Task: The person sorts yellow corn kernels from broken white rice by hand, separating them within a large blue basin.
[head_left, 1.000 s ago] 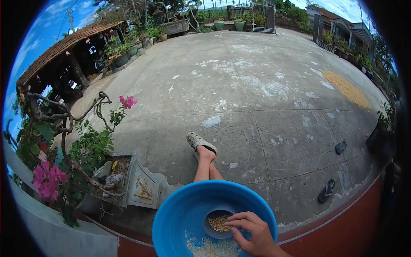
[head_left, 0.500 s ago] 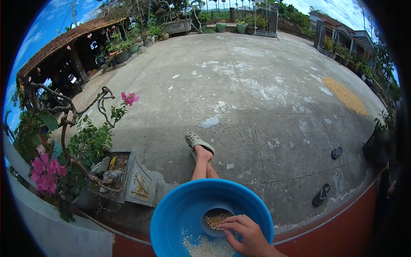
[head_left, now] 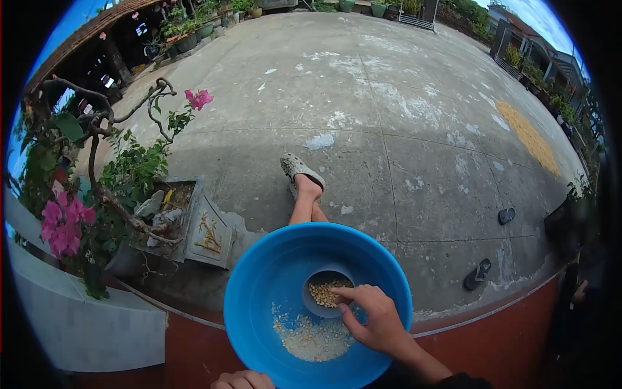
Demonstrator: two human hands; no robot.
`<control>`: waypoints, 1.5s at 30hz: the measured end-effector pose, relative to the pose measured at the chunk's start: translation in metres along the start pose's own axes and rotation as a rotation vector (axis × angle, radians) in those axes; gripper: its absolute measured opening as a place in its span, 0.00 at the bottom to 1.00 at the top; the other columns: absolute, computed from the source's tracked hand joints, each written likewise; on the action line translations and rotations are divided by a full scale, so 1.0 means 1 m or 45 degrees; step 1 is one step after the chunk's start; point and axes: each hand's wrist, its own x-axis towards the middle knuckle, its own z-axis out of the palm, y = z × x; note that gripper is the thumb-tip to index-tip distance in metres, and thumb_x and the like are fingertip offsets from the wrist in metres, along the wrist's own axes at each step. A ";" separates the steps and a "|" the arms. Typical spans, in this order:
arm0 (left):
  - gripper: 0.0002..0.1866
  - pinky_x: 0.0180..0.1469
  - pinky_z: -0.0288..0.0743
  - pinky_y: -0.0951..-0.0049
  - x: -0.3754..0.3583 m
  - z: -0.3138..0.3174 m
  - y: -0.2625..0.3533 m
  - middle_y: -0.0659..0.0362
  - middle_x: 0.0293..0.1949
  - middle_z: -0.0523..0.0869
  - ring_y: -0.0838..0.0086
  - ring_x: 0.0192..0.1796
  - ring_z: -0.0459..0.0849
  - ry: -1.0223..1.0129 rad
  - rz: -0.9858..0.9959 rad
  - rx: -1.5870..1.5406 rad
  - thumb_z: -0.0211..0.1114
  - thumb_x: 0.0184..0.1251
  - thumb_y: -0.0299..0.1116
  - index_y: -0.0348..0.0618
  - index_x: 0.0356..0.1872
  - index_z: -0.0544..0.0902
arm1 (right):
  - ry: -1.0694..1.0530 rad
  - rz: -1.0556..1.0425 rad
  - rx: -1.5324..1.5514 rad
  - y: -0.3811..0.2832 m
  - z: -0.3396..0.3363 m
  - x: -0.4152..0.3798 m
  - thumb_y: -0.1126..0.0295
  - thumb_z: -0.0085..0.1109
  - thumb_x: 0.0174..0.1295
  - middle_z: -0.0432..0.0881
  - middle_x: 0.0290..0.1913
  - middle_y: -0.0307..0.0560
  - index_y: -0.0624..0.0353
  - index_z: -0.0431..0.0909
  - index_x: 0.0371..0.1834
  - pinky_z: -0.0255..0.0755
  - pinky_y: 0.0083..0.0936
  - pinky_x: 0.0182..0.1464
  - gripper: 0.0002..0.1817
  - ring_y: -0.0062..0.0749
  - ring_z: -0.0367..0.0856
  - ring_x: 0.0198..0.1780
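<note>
A large blue basin (head_left: 249,311) rests at the bottom centre, close against the person's body. Inside it stands a small grey bowl (head_left: 313,305) holding yellow kernels (head_left: 327,293). Pale grains mixed with yellow bits (head_left: 314,340) lie loose on the basin floor. My right hand (head_left: 374,319) is over the right side of the small bowl, its index finger reaching to the kernels and its thumb bent below; the fingers are apart, with nothing visible between them. At the basin's lower left rim my left hand (head_left: 243,380) shows only its curled knuckles; its fingertips are hidden.
Crossed legs and a clog (head_left: 301,170) show beyond the basin. A stone planter (head_left: 208,235) with pink flowers stands at the left. Two dark sandals (head_left: 478,273) lie on the concrete at the right. Farther off is a strip of yellow grain (head_left: 528,137). Part of another person's hand (head_left: 580,292) shows at the right edge.
The view has tilted down, so the basin and surroundings sit higher in the picture. My left hand has come into view at the rim. My right hand remains by the small bowl.
</note>
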 end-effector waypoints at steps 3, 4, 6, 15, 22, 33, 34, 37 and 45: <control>0.14 0.41 0.84 0.65 0.004 -0.003 -0.006 0.56 0.34 0.81 0.67 0.38 0.86 0.470 0.036 0.686 0.73 0.79 0.25 0.45 0.49 0.73 | 0.245 0.234 0.192 0.000 -0.001 -0.003 0.81 0.71 0.73 0.92 0.43 0.46 0.61 0.87 0.65 0.81 0.30 0.54 0.18 0.32 0.92 0.46; 0.14 0.43 0.87 0.66 0.008 -0.004 -0.014 0.56 0.37 0.83 0.68 0.40 0.87 0.533 0.055 0.878 0.73 0.79 0.25 0.45 0.48 0.72 | 0.337 0.275 0.263 0.004 -0.003 -0.002 0.80 0.70 0.75 0.92 0.43 0.45 0.63 0.86 0.63 0.82 0.27 0.54 0.16 0.28 0.91 0.47; 0.14 0.45 0.88 0.65 -0.013 -0.026 -0.011 0.55 0.39 0.85 0.66 0.44 0.90 0.402 -0.182 1.129 0.75 0.79 0.25 0.42 0.52 0.76 | 0.494 0.376 0.478 0.007 -0.002 -0.006 0.78 0.70 0.79 0.89 0.42 0.43 0.64 0.82 0.57 0.81 0.25 0.53 0.09 0.24 0.89 0.47; 0.23 0.64 0.85 0.52 0.055 -0.065 -0.027 0.46 0.63 0.91 0.49 0.64 0.91 -0.884 -0.978 1.876 0.71 0.80 0.25 0.40 0.73 0.82 | 0.431 0.318 0.706 0.013 -0.003 -0.014 0.76 0.74 0.78 0.86 0.43 0.42 0.63 0.78 0.51 0.80 0.24 0.51 0.11 0.23 0.87 0.44; 0.22 0.69 0.83 0.49 0.079 -0.102 -0.070 0.43 0.64 0.87 0.44 0.65 0.89 -1.249 -1.357 1.793 0.69 0.80 0.25 0.38 0.71 0.83 | 0.381 0.187 0.462 0.011 -0.003 -0.011 0.80 0.76 0.72 0.90 0.41 0.47 0.65 0.85 0.47 0.82 0.26 0.48 0.08 0.28 0.89 0.41; 0.21 0.67 0.83 0.51 0.016 -0.061 -0.117 0.38 0.55 0.92 0.48 0.61 0.92 -0.869 -1.828 1.189 0.56 0.82 0.28 0.33 0.69 0.85 | 0.272 -0.027 0.274 0.013 -0.004 -0.007 0.83 0.77 0.66 0.91 0.38 0.45 0.62 0.88 0.44 0.77 0.27 0.38 0.09 0.31 0.87 0.34; 0.22 0.66 0.83 0.53 0.013 -0.055 -0.119 0.39 0.55 0.92 0.49 0.60 0.92 -0.826 -1.922 1.091 0.55 0.83 0.29 0.34 0.69 0.85 | 0.263 -0.043 0.279 0.014 -0.004 -0.006 0.83 0.77 0.66 0.91 0.38 0.44 0.61 0.88 0.44 0.77 0.27 0.38 0.08 0.31 0.87 0.34; 0.22 0.65 0.82 0.61 0.011 -0.048 -0.123 0.44 0.58 0.91 0.61 0.59 0.91 -0.567 -2.153 0.851 0.53 0.85 0.31 0.36 0.71 0.85 | 0.238 -0.016 0.272 0.013 -0.005 -0.007 0.82 0.76 0.68 0.91 0.39 0.44 0.62 0.88 0.44 0.78 0.28 0.39 0.07 0.31 0.88 0.35; 0.18 0.52 0.79 0.62 -0.005 -0.010 -0.095 0.50 0.46 0.89 0.67 0.45 0.85 0.506 -1.823 -0.132 0.51 0.92 0.40 0.40 0.59 0.85 | -0.252 0.256 0.343 0.017 -0.008 -0.013 0.80 0.70 0.75 0.92 0.43 0.53 0.65 0.88 0.48 0.84 0.37 0.47 0.03 0.46 0.93 0.43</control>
